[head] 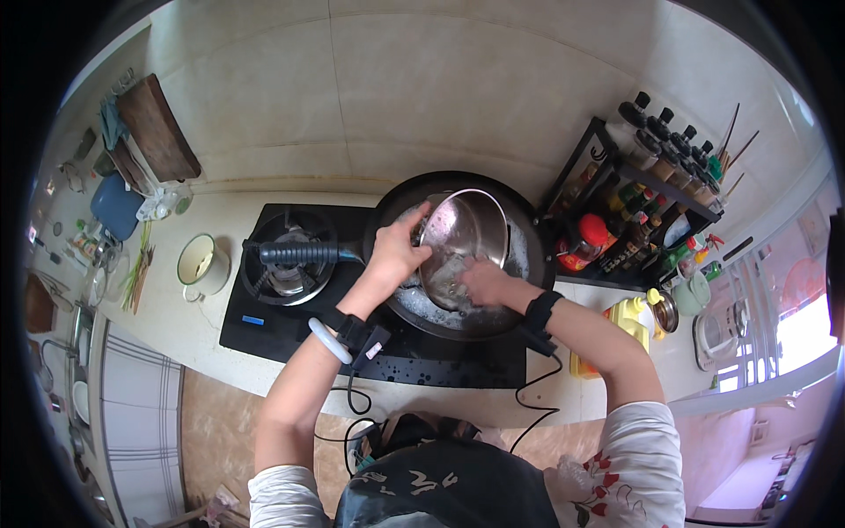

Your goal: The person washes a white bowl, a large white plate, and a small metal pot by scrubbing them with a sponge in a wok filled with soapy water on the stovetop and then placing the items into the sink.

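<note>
A shiny stainless steel bowl (472, 221) is tilted inside a large dark wok (455, 179) on the right side of the cooktop. My left hand (395, 249) grips the bowl's left edge, with the thumb towards its inside. Inside the bowl's lower part is my right hand (487, 282), its fingers against something whitish and wet. Whether that is foam or a scrubber I cannot tell. Soapy water (422, 305) with white suds lies in the wok around the bowl. The wok's ridged handle (300, 253) points left over the other burner (290, 280).
An enamel mug (203, 264) stands left of the black cooktop (422, 369). Scallions (142, 267) lie farther left, near a wooden cutting board (158, 129). At right are a black spice rack (667, 188) with bottles and a yellow pump bottle (627, 317). Cables (538, 409) hang from both wrists.
</note>
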Available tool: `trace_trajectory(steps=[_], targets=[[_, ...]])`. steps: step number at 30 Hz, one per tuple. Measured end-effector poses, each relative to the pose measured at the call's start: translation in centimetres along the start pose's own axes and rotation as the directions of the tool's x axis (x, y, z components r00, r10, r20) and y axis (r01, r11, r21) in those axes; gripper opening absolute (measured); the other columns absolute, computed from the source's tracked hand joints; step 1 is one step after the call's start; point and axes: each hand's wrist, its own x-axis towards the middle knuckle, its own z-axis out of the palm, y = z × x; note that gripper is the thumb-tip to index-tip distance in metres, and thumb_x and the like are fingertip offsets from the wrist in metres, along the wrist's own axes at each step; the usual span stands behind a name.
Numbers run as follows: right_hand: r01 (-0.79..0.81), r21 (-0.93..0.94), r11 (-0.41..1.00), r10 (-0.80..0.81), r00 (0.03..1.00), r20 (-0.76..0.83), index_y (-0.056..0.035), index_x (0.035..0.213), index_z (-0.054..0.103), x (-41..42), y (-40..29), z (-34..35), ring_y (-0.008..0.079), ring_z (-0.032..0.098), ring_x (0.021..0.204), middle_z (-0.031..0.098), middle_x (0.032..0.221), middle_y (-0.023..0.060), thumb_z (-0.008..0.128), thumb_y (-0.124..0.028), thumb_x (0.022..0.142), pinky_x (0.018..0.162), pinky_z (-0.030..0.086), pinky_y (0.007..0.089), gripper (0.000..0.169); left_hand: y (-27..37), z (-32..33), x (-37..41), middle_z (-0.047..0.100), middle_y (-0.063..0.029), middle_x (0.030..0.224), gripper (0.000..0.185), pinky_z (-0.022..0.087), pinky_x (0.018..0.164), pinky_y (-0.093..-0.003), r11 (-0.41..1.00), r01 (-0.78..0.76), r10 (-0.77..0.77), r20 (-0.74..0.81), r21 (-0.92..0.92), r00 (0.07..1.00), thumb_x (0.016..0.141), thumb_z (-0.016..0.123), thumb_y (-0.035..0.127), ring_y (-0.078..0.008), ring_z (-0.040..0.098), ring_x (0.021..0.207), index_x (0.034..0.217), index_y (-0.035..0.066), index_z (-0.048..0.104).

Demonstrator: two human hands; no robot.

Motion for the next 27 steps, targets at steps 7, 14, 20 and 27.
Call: trace_trajectory(steps=[7,14,20,27], targets=[[0.122,0.606,0.786,-0.038,0.988,-0.149,-0.0053,0.121,0.052,0.0,-3.6,-0.4,0.0396,0.054,0.107,0.059,0.111,0.0243,0.059,-0.014,0.073,0.092,0.043,0.0445,0.050,2.3,0.1,-1.1,0.062,-0.0280,0.097,0.067,0.051,0.081,-0.0405,1.000,0.021,-0.021,0.041,0.000,0.999,0.067,0.063,0.006,-0.0411,0.062,0.088,0.132,0.014,0.051],[0.167,0.175,0.970,-0.161,0.986,-0.049,-0.0125,0.118,0.056,-1.8,-1.3,0.8,0.0350,0.051,0.113,0.056,0.117,0.0143,0.059,-0.004,0.074,0.091,0.044,0.0456,0.045,1.8,0.3,-1.5,0.063,-0.0269,0.095,0.069,0.051,0.079,-0.0397,1.000,0.023,-0.023,0.036,0.008,0.999,0.067,0.064,0.006,-0.0397,0.063,0.083,0.134,0.015,0.049],[-0.083,-0.273,0.959,0.054,0.992,-0.114,-0.0089,0.102,0.066,-1.9,0.7,-1.8,0.0377,0.050,0.111,0.052,0.119,0.0162,0.065,-0.007,0.069,0.087,0.049,0.0410,0.033,1.7,0.1,-1.7,0.064,-0.0260,0.094,0.071,0.052,0.076,-0.0361,0.997,0.067,-0.064,0.053,-0.048,0.997,0.067,0.064,0.004,-0.0341,0.066,0.076,0.135,0.014,0.048],[-0.047,0.540,0.840,0.452,0.612,-0.650,0.0001,0.094,0.065,2.6,1.9,-3.5,0.0446,0.056,0.094,0.053,0.107,0.0265,0.058,-0.001,0.068,0.081,0.049,0.0457,0.027,1.9,-0.4,-1.9,0.064,-0.0212,0.109,0.073,0.051,0.072,-0.0307,0.999,0.041,-0.040,0.044,-0.016,0.998,0.068,0.064,0.004,-0.0246,0.064,0.073,0.138,0.012,0.044]])
